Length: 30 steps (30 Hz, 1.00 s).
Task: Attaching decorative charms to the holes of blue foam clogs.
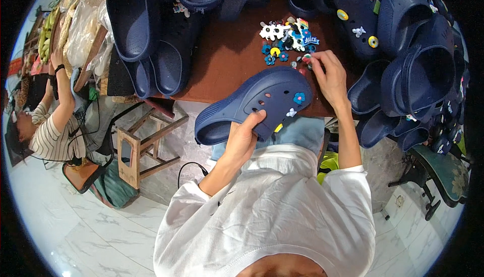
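Note:
My left hand (242, 141) grips a navy clog (232, 105) by its opening, thumb on the upper and fingers inside. The clog lies tilted over my lap and the table edge, toe to the upper right. On its upper sit a blue flower charm (299, 97), a white charm (291, 112) and a yellow charm (278, 128); other holes are bare. Beyond the toe my right hand (331, 80) pinches a small red and green shoe charm (306, 58) at the table. Loose charms (273, 31) lie in a pile just past it, white, blue and multicoloured.
Navy clogs (132, 20) stand at the left of the brown-covered table (217, 60). More clogs with charms (418, 80) crowd the right side. A wooden stool (132, 161) is at left, near another person (55, 126) in a striped shirt. A chair (443, 176) stands at right.

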{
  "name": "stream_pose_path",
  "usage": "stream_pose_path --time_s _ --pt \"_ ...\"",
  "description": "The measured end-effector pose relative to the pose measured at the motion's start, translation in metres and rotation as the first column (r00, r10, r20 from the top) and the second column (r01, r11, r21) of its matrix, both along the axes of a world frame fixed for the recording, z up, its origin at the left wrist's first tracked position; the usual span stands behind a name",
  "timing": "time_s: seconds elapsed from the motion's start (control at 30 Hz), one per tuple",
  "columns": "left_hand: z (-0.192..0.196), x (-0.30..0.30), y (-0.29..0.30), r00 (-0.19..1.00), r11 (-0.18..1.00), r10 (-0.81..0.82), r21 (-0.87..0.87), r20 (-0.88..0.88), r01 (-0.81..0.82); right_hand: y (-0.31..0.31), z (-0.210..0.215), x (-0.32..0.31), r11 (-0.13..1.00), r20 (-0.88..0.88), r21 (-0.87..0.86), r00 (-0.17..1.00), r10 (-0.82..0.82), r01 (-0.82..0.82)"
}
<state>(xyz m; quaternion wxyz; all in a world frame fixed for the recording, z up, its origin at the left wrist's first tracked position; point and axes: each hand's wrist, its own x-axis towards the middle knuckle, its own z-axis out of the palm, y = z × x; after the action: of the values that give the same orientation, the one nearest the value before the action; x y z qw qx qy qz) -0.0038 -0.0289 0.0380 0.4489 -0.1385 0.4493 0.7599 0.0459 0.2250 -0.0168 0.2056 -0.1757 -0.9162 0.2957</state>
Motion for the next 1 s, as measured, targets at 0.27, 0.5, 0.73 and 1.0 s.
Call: stream_pose_path --time_s 0.27,0.5,0.73,1.0 --pt "-0.002 0.005 0.012 0.999 0.998 0.031 0.057 -0.010 -0.030 -0.037 0.059 0.025 0.848 -0.095 -0.517 0.992 0.079 -0.117" --pt "-0.002 0.017 0.017 0.997 0.998 0.016 0.057 -0.076 -0.012 -0.073 0.071 0.018 0.900 -0.049 -0.388 0.979 0.196 -0.199" --pt "-0.002 0.023 0.022 0.949 0.998 0.015 -0.058 -0.315 -0.035 -0.080 0.074 0.015 0.924 -0.037 -0.350 0.988 0.152 -0.155" --pt "-0.006 0.025 0.025 0.884 0.987 -0.011 -0.149 -0.466 -0.066 -0.078 0.072 0.023 0.938 -0.072 -0.288 0.981 0.179 -0.192"
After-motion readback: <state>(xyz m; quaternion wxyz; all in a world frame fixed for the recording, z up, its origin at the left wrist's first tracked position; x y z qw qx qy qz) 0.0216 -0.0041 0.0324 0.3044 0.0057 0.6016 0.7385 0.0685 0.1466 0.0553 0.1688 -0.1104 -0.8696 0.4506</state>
